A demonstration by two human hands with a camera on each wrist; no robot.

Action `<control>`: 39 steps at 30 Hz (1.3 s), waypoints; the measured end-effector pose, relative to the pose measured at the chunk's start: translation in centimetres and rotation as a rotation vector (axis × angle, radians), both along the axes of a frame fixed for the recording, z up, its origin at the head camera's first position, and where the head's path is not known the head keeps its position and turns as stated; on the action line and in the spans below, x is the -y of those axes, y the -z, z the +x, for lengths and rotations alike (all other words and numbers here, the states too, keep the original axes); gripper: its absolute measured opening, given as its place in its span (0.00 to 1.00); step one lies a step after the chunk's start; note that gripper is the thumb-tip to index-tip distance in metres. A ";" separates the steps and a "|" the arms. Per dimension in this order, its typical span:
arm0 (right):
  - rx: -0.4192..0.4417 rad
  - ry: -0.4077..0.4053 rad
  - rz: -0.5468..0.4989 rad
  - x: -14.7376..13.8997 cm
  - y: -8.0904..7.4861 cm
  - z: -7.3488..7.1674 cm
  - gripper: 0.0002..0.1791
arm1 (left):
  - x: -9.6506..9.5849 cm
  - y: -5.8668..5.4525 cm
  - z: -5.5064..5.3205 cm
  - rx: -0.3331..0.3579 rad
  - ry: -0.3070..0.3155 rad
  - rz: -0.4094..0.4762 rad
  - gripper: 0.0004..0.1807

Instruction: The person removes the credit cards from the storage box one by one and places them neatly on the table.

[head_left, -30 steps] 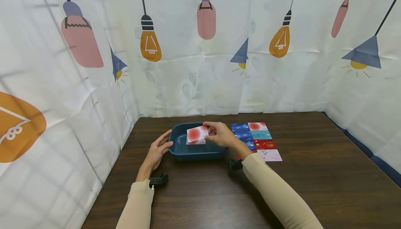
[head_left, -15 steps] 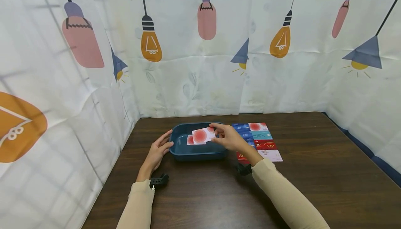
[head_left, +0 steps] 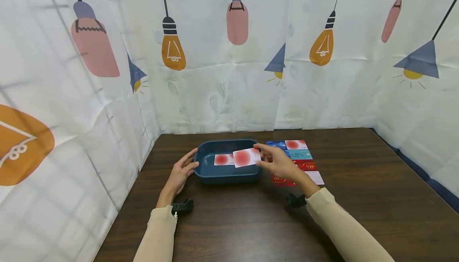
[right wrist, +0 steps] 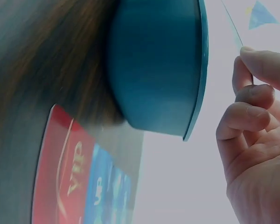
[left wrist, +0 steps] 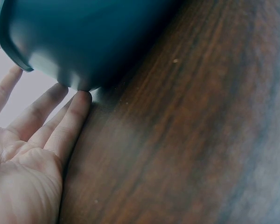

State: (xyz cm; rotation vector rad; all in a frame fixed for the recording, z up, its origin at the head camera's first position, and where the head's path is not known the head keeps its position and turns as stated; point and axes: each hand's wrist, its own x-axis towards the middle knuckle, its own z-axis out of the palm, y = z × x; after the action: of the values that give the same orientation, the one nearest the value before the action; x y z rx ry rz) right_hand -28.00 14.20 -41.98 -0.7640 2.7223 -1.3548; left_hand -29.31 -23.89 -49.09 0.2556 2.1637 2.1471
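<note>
A dark teal rectangular tray (head_left: 226,179) stands on the table. My left hand (head_left: 180,173) rests its nearly straight fingertips on the tray's left end; the left wrist view shows these fingers (left wrist: 74,121) against the outer wall. A white card with a red circle (head_left: 246,157) is pinched in my right hand (head_left: 277,160), above the tray's right part. In the right wrist view this card (right wrist: 238,35) appears edge-on between thumb and fingers. Inside the tray lies a similar card (head_left: 221,159), partly hidden behind the held one.
Right of the tray, several cards lie in two columns, among them a teal card (head_left: 300,154), a red VIP card (head_left: 305,165) and a pale card (head_left: 315,177). My right hand and forearm hide some of them. A patterned curtain (head_left: 222,94) hangs behind the table (head_left: 229,226).
My right hand has moved right with the pinched card, sliding away from above the other card, which now shows more in the tray. The left hand stays at the tray's end.
</note>
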 end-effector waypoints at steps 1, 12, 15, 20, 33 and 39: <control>-0.003 0.006 -0.005 -0.3 0.1 0.1 0.34 | 0.0 0.0 0.0 -0.001 0.000 -0.001 0.33; -0.002 -0.038 -0.072 -2.5 0.5 0.9 0.34 | -0.1 0.1 0.1 0.001 0.006 0.020 0.33; 0.017 -0.047 -0.089 -2.9 0.5 1.3 0.34 | -0.1 0.0 0.0 0.001 0.008 0.012 0.33; 0.029 -0.046 -0.101 -3.5 0.5 1.9 0.35 | -0.1 0.0 -0.1 0.004 0.009 0.001 0.33; 0.048 -0.034 -0.120 -5.2 0.9 3.0 0.35 | -0.1 -0.1 0.0 0.012 0.001 -0.014 0.33; 0.062 -0.026 -0.115 -6.0 1.1 3.5 0.34 | -0.1 -0.1 0.0 0.013 0.001 0.002 0.33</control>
State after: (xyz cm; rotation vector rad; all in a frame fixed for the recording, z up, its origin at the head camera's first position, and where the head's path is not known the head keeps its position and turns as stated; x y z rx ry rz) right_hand -24.53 20.25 -43.11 -0.7474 2.5971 -1.5142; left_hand -29.29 -23.75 -49.02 0.2429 2.1541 2.1448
